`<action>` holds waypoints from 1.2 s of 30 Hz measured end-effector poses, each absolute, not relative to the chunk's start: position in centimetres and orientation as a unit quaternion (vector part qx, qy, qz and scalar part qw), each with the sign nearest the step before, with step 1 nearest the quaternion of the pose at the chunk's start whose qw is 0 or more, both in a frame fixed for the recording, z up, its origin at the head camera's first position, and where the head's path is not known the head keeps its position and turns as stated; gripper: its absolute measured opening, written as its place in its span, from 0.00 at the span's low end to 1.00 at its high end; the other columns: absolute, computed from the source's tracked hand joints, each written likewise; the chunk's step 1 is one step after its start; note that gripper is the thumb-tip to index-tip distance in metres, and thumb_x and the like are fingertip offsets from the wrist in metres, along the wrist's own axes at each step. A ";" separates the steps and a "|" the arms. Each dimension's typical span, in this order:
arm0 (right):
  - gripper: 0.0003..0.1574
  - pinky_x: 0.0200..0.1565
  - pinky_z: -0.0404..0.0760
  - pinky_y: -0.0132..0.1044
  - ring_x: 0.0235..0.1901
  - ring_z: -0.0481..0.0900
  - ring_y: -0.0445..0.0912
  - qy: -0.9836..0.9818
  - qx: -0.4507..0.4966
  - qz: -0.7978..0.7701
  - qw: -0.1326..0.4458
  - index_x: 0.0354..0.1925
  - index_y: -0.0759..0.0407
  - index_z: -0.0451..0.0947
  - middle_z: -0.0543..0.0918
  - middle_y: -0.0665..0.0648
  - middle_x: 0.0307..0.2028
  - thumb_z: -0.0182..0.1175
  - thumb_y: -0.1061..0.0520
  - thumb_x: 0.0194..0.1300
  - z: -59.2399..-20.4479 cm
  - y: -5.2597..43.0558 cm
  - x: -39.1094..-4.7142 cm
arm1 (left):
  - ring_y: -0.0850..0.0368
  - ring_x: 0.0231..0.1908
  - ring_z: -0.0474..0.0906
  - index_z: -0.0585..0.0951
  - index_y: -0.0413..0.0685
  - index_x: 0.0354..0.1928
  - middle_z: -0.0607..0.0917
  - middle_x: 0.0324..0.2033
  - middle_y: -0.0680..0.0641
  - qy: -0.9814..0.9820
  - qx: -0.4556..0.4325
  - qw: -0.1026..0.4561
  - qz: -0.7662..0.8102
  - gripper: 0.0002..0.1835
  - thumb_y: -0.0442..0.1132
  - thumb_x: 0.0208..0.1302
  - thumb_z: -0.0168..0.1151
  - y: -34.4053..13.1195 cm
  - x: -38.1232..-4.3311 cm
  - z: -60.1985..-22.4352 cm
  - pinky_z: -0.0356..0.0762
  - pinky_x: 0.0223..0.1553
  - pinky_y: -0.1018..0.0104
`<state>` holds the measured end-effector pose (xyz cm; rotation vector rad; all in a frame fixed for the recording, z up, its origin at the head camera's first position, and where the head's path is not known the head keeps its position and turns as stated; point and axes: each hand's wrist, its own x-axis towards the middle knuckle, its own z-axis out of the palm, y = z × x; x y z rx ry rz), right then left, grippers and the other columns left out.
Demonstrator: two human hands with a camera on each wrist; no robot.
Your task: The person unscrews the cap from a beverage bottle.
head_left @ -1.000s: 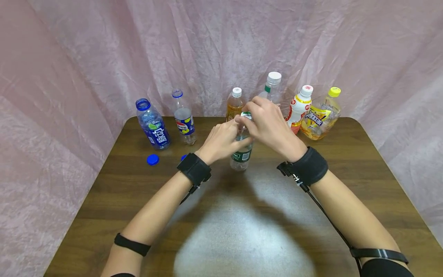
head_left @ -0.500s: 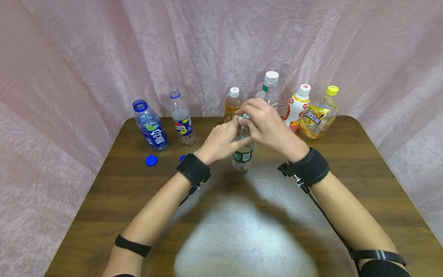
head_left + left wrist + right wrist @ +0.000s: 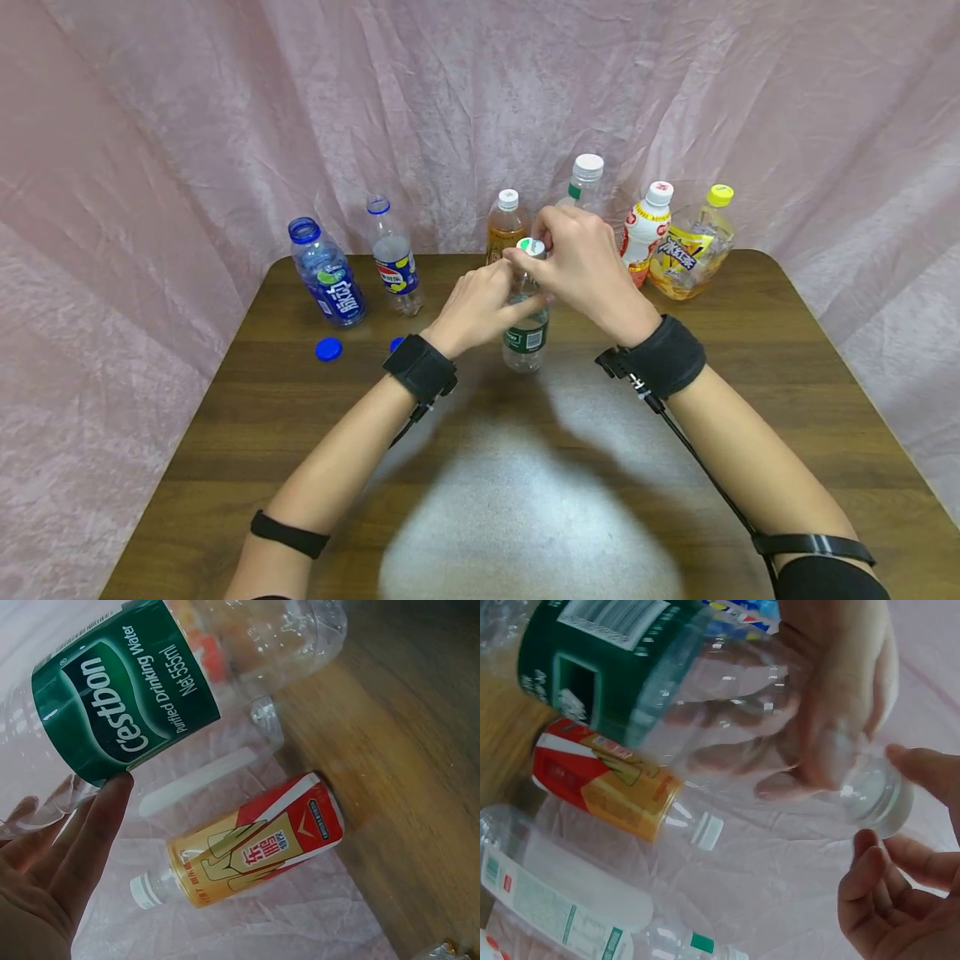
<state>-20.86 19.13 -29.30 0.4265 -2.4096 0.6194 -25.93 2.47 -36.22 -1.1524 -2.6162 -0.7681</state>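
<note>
Left hand (image 3: 480, 304) grips the upright, clear C'estbon water bottle (image 3: 524, 340) around its upper part; right hand (image 3: 588, 262) pinches its white cap (image 3: 532, 248)

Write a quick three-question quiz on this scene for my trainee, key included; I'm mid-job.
1. Multiple choice: which bottle does the left hand grip?
A) the green-labelled bottle
B) the blue bottle
C) the red-and-white bottle

2. True or false: the fingers of the right hand are at the white cap of that same bottle.

3. Fill in: in the head view, the lid on the rightmost bottle is ____ in colour.

Key: 1. A; 2. True; 3. yellow.
</note>
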 end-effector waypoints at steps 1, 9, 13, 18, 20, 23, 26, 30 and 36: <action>0.21 0.30 0.70 0.42 0.26 0.75 0.50 -0.910 0.165 0.233 0.301 0.31 0.62 0.80 0.77 0.56 0.26 0.76 0.47 0.60 -29.3 19.1 -20.9 | 0.57 0.26 0.71 0.76 0.49 0.43 0.78 0.29 0.51 -0.880 -0.390 0.092 -0.256 0.22 0.61 0.69 0.64 2.5 -25.9 -36.2 0.68 0.25 0.64; 0.17 0.31 0.73 0.43 0.26 0.76 0.51 -0.905 0.206 0.225 0.296 0.33 0.66 0.83 0.79 0.58 0.29 0.74 0.51 0.64 -29.3 19.4 -20.6 | 0.56 0.27 0.74 0.72 0.51 0.56 0.79 0.31 0.52 -0.881 -0.402 0.097 -0.229 0.26 0.63 0.72 0.61 2.4 -26.0 -36.3 0.71 0.27 0.63; 0.13 0.31 0.75 0.44 0.27 0.77 0.51 -0.903 0.231 0.229 0.282 0.36 0.66 0.85 0.82 0.59 0.32 0.71 0.55 0.66 -29.6 19.7 -20.5 | 0.55 0.28 0.74 0.71 0.50 0.54 0.81 0.32 0.49 -0.881 -0.404 0.091 -0.229 0.26 0.63 0.72 0.60 2.4 -26.0 -36.4 0.72 0.28 0.62; 0.09 0.37 0.80 0.46 0.35 0.83 0.52 -0.889 0.278 0.250 0.263 0.44 0.66 0.86 0.87 0.61 0.41 0.65 0.68 0.64 -29.7 20.0 -20.6 | 0.53 0.31 0.77 0.72 0.45 0.58 0.82 0.34 0.48 -0.885 -0.398 0.084 -0.226 0.31 0.64 0.72 0.59 2.3 -26.1 -36.5 0.77 0.32 0.56; 0.14 0.39 0.81 0.46 0.39 0.85 0.53 -0.880 0.298 0.264 0.258 0.45 0.67 0.86 0.87 0.61 0.44 0.61 0.72 0.62 -29.6 20.0 -20.7 | 0.53 0.32 0.79 0.70 0.43 0.64 0.85 0.36 0.46 -0.885 -0.397 0.082 -0.230 0.35 0.65 0.72 0.59 2.2 -26.1 -36.5 0.78 0.34 0.54; 0.19 0.44 0.81 0.46 0.46 0.86 0.53 -0.872 0.311 0.291 0.242 0.52 0.66 0.84 0.87 0.62 0.50 0.59 0.73 0.62 -29.6 19.9 -20.8 | 0.52 0.33 0.80 0.68 0.44 0.68 0.86 0.38 0.44 -0.882 -0.395 0.080 -0.243 0.37 0.65 0.71 0.60 2.1 -26.1 -36.4 0.79 0.35 0.54; 0.25 0.50 0.81 0.47 0.50 0.85 0.52 -0.880 0.280 0.306 0.230 0.60 0.64 0.79 0.85 0.61 0.57 0.64 0.62 0.66 -29.5 19.9 -20.7 | 0.54 0.35 0.80 0.70 0.47 0.64 0.85 0.38 0.47 -0.880 -0.394 0.081 -0.252 0.33 0.64 0.71 0.61 2.1 -26.1 -36.2 0.79 0.36 0.56; 0.34 0.47 0.80 0.46 0.45 0.83 0.51 -0.895 0.207 0.304 0.253 0.61 0.61 0.76 0.83 0.60 0.50 0.71 0.44 0.65 -29.5 19.8 -20.7 | 0.56 0.34 0.79 0.74 0.51 0.55 0.84 0.38 0.49 -0.881 -0.393 0.081 -0.253 0.26 0.62 0.70 0.63 2.2 -26.0 -36.1 0.77 0.34 0.59; 0.32 0.32 0.70 0.42 0.29 0.75 0.50 -0.895 0.162 0.268 0.318 0.41 0.62 0.75 0.76 0.57 0.30 0.76 0.39 0.58 -29.7 19.1 -21.0 | 0.57 0.33 0.81 0.80 0.52 0.49 0.87 0.37 0.51 -0.881 -0.391 0.080 -0.255 0.21 0.61 0.70 0.64 2.5 -25.8 -36.1 0.78 0.32 0.60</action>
